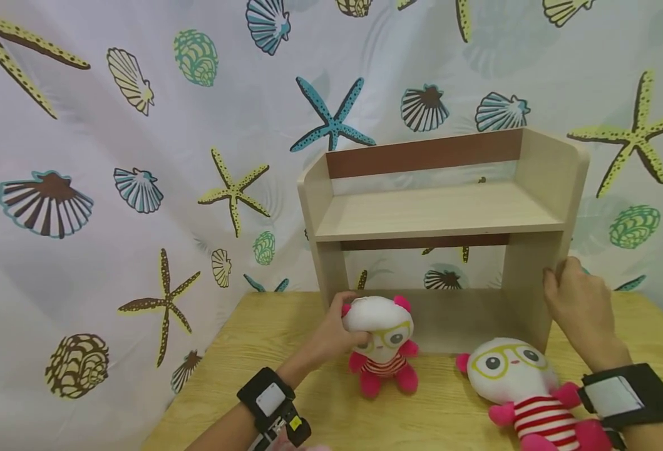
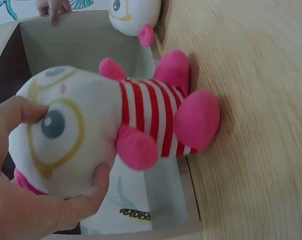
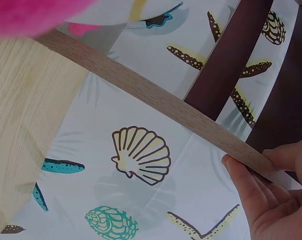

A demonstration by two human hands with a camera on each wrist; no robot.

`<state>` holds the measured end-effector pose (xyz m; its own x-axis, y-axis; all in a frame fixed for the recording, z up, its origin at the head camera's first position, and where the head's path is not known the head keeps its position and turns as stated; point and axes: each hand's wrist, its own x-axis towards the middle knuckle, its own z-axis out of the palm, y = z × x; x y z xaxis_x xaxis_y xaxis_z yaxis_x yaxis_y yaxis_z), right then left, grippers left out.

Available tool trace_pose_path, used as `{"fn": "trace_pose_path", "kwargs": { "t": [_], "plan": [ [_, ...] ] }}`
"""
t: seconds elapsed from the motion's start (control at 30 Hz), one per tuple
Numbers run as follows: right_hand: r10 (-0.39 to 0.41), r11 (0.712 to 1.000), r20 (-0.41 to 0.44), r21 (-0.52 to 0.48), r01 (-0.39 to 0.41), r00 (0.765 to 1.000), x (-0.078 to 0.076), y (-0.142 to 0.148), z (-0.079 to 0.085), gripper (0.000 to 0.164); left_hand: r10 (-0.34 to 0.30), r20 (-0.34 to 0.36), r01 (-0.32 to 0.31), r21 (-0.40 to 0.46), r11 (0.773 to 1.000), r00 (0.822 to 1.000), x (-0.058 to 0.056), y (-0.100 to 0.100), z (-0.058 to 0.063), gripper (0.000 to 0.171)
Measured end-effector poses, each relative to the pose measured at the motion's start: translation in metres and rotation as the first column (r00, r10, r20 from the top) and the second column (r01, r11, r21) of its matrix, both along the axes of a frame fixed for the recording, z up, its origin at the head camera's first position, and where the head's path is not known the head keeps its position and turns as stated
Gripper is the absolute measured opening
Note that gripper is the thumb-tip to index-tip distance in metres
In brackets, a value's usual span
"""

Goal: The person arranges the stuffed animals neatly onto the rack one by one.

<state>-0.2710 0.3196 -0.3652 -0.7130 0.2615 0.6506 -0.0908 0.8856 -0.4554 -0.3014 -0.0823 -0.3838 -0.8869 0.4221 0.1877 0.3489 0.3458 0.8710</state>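
Two hands pinch things: the left hand [image 1: 333,335] holds a soft white-and-pink toy panda [image 1: 384,362] by the head, likely to keep it upright in front of the pale wooden shelf [image 1: 438,210]; the right hand [image 1: 581,307] grips the shelf's side, likely to steady it.

Head view looks forward and down over left hand [image 1: 334,333] and right hand [image 1: 586,304]; wrist views face past each, close up; all share the shelf [image 1: 438,210].
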Motion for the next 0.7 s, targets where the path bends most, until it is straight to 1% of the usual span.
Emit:
{"fn": "trace_pose_path", "kwargs": {
  "t": [0.07,0.17,0.27,0.43,0.57,0.7],
  "plan": [
    [0.000,1.000,0.002,0.003,0.000,1.000,0.000,0.001,0.001,0.030,0.028,0.007,-0.028,0.055,0.998,1.000,-0.004,0.004,-0.001,0.074],
    [0.000,1.000,0.012,0.007,0.000,1.000,0.001,0.001,0.001,0.029,0.063,-0.007,-0.062,0.085,0.994,0.998,-0.011,0.011,-0.002,0.073],
    [0.006,1.000,0.021,0.007,-0.006,1.000,-0.001,0.000,0.001,0.029,0.093,-0.016,-0.091,0.082,0.992,0.996,-0.017,0.016,-0.001,0.072],
    [0.004,1.000,0.039,-0.006,-0.003,0.999,-0.002,-0.003,0.004,0.031,0.137,-0.044,-0.135,0.063,0.989,0.990,-0.024,0.023,0.009,0.067],
    [-0.005,1.000,0.055,-0.013,0.006,0.998,-0.001,-0.003,0.004,0.033,0.144,-0.043,-0.141,0.055,0.988,0.989,-0.031,0.028,0.014,0.066],
    [-0.010,1.000,0.053,-0.014,0.010,0.999,0.001,-0.002,0.003,0.032,0.176,-0.044,-0.173,0.072,0.982,0.983,-0.039,0.032,0.014,0.068]
  ]
}}
